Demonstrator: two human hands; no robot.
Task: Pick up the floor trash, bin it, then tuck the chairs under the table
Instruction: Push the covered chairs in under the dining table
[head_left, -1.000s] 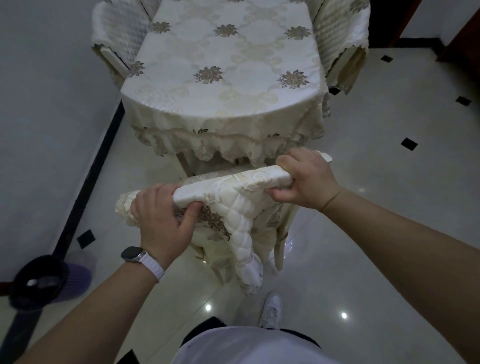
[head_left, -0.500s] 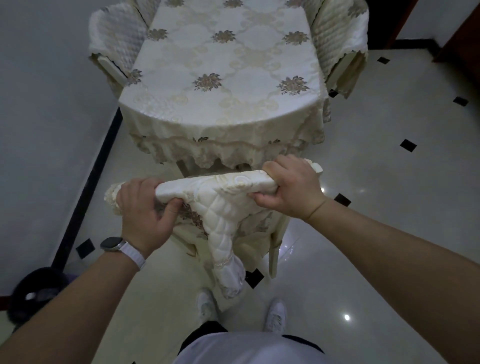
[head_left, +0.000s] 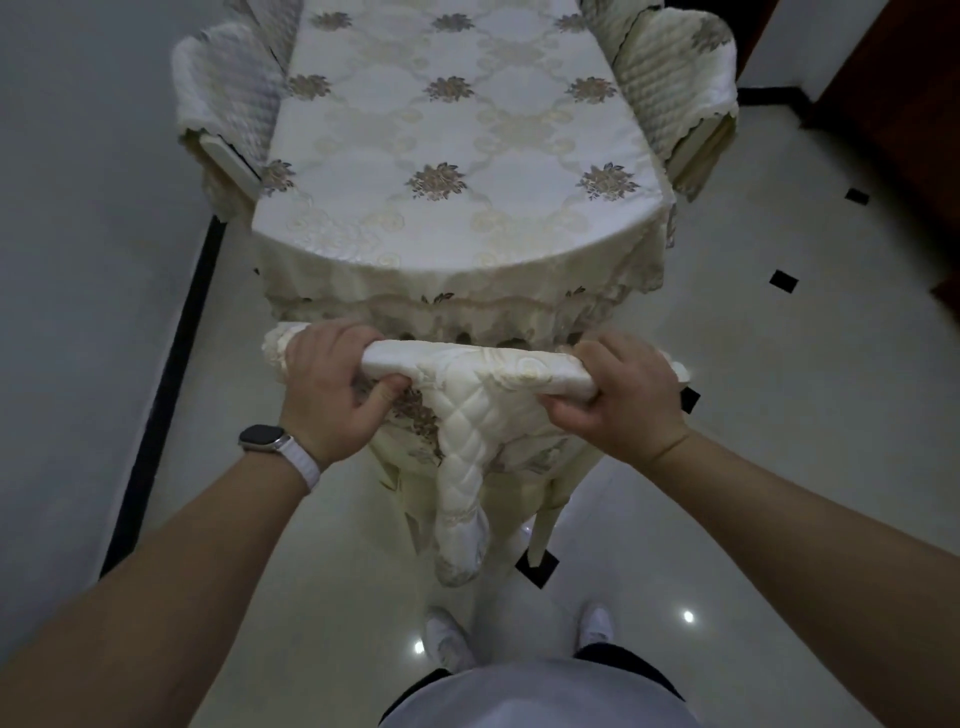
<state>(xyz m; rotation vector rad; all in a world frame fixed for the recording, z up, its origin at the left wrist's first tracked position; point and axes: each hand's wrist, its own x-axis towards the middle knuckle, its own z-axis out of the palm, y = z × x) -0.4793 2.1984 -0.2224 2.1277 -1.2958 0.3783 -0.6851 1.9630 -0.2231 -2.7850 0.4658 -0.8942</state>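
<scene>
Both my hands clamp the chair's (head_left: 480, 415) padded top rail: left hand (head_left: 332, 387) near its left end, right hand (head_left: 621, 392) near its right, fingers (head_left: 571, 415) curled tight around it. Its backrest sits just beside the counter's (head_left: 447, 171) near edge.

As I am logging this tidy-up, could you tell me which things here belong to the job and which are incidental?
Job:
near chair, held by left hand and right hand
table
side chairs

Incidental:
wristwatch
shoes
</scene>
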